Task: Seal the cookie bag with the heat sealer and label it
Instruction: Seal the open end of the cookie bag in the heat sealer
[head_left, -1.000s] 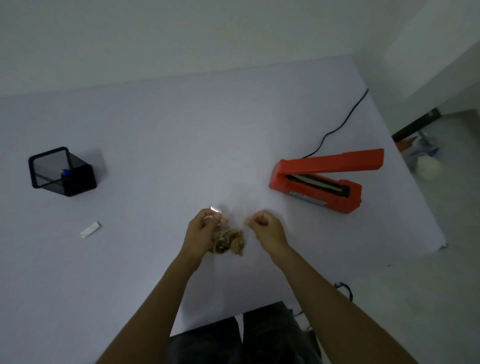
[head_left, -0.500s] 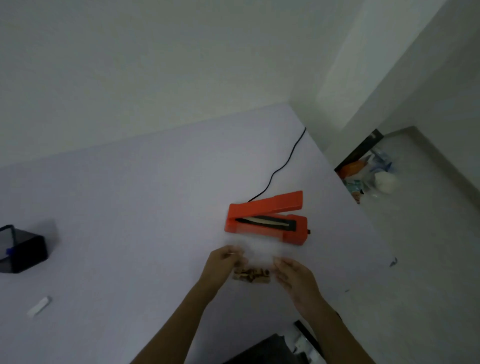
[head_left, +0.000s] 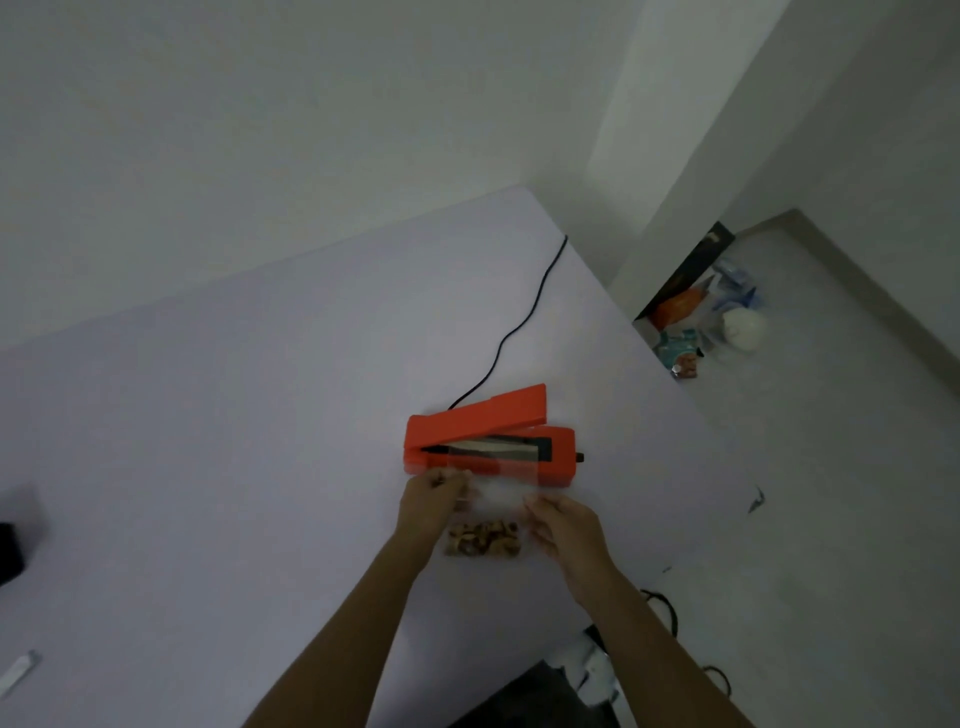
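A clear cookie bag (head_left: 491, 519) with brown cookies at its bottom is held flat between both hands. My left hand (head_left: 428, 501) pinches its upper left edge and my right hand (head_left: 563, 525) pinches its upper right edge. The bag's open top overlaps the front edge of the orange heat sealer (head_left: 488, 441), whose lid is raised, showing the dark sealing strip. A small white label (head_left: 18, 670) lies on the table at the far left bottom.
The sealer's black cord (head_left: 524, 322) runs back across the pale table (head_left: 234, 415) to its far right corner. A black pen holder (head_left: 10, 551) shows at the left edge. Bags and clutter (head_left: 701, 322) lie on the floor to the right, past the table's edge.
The view has swung right and up. Both hands carried the bag forward to the sealer and spread it flat; its top now reaches the sealer's front edge.
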